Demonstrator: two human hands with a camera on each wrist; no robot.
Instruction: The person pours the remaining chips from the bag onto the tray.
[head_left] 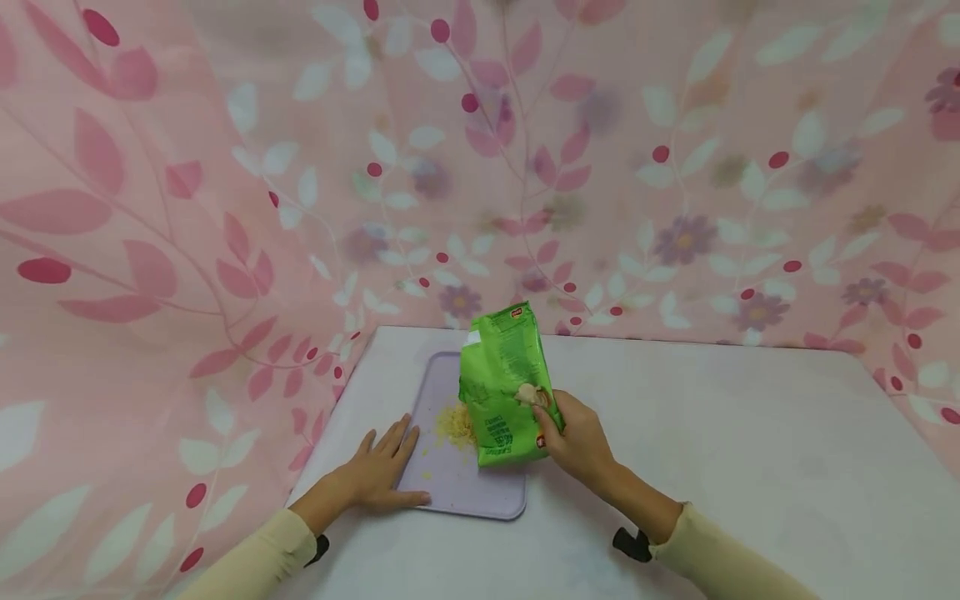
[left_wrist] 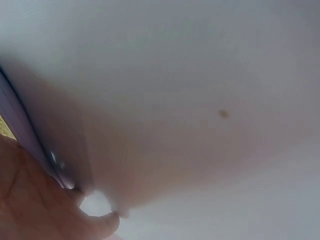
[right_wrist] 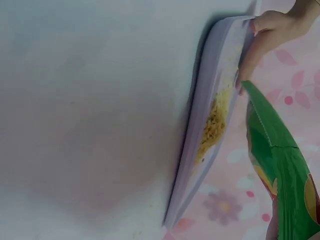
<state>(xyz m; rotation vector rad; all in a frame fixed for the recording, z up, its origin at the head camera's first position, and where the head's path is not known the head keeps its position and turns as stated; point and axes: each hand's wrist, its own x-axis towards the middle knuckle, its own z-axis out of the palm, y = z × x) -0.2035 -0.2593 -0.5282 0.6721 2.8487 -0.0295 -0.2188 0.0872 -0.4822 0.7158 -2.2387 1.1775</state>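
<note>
A bright green snack bag point(head_left: 506, 387) is tilted over a lilac tray point(head_left: 480, 500), gripped along its right edge by my right hand point(head_left: 581, 437). Its torn corner with a white inside faces left. On the tray lies a heap of yellowish crumbs point(head_left: 455, 425), partly hidden behind the bag; in the right wrist view the crumbs point(right_wrist: 214, 125) look yellow-brown. My left hand point(head_left: 382, 471) rests with fingers spread on the tray's left edge. In the left wrist view part of that hand point(left_wrist: 35, 200) shows beside the tray's rim point(left_wrist: 25, 120).
The tray stands on a white table point(head_left: 712, 467) whose far edge meets a pink floral curtain point(head_left: 600, 167). The same curtain hangs along the left side. A few loose crumbs point(head_left: 427, 476) lie on the near part of the tray.
</note>
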